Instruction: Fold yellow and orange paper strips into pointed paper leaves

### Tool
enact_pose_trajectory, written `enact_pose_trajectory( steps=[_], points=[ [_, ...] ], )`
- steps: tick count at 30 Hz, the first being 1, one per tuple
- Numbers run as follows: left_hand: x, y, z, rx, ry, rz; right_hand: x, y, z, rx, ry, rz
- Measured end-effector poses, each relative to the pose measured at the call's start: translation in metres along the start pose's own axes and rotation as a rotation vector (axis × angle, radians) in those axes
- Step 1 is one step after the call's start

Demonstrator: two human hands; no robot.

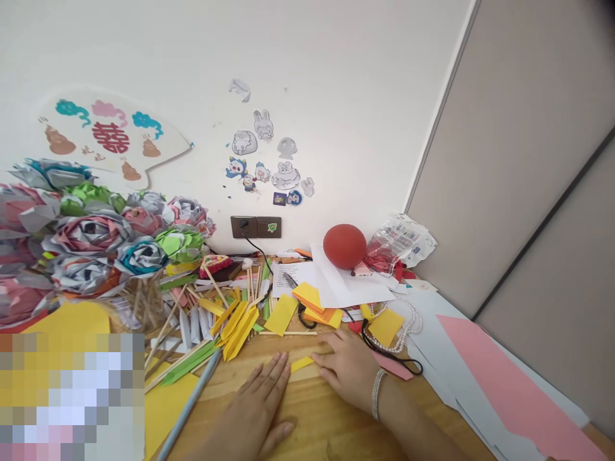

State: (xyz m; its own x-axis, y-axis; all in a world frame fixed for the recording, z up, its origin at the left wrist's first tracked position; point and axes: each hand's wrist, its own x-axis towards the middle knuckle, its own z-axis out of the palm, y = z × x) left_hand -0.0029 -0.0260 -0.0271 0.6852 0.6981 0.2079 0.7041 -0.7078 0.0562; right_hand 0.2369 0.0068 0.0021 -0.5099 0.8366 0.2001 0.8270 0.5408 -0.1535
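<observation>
Laying the left hand [262,400] palm down on the wooden table [321,422], with fingers straight and free of any grasp. Touching the right end of a small yellow strip [302,364] with the right hand [348,365]; cannot tell whether pinching or only pressing. Framing the strip between both hands, with its left end just beside the left fingertips. Showing folded yellow pieces [239,326] beyond the left hand, a grey rod [191,401] to its left and a red balloon [344,246] well beyond the right hand

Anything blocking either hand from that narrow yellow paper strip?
Nothing visible: the narrow yellow paper strip lies on the light wooden tabletop directly between the left hand and right hand, one end close to each.
</observation>
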Motion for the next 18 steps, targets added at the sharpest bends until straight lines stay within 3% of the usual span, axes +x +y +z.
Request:
enact_pose_trajectory(
  steps=[3,7,14,16,18],
  points=[
    [0.001,-0.001,-0.003,-0.078,-0.034,-0.031,0.001,-0.007,0.0,0.0,0.053,-0.056],
    [-0.001,-0.011,-0.01,-0.186,-0.125,-0.063,0.002,-0.01,0.009,0.018,0.022,-0.121],
    [-0.013,-0.032,-0.047,-0.186,-0.349,-0.152,0.003,-0.005,0.015,0.019,0.035,-0.091],
    [-0.014,-0.034,-0.055,-0.181,-0.348,-0.165,0.004,-0.005,0.018,0.031,0.064,-0.105],
    [-0.01,-0.032,-0.059,-0.161,-0.267,-0.234,0.007,-0.006,0.022,0.051,0.085,-0.125]
  ],
)
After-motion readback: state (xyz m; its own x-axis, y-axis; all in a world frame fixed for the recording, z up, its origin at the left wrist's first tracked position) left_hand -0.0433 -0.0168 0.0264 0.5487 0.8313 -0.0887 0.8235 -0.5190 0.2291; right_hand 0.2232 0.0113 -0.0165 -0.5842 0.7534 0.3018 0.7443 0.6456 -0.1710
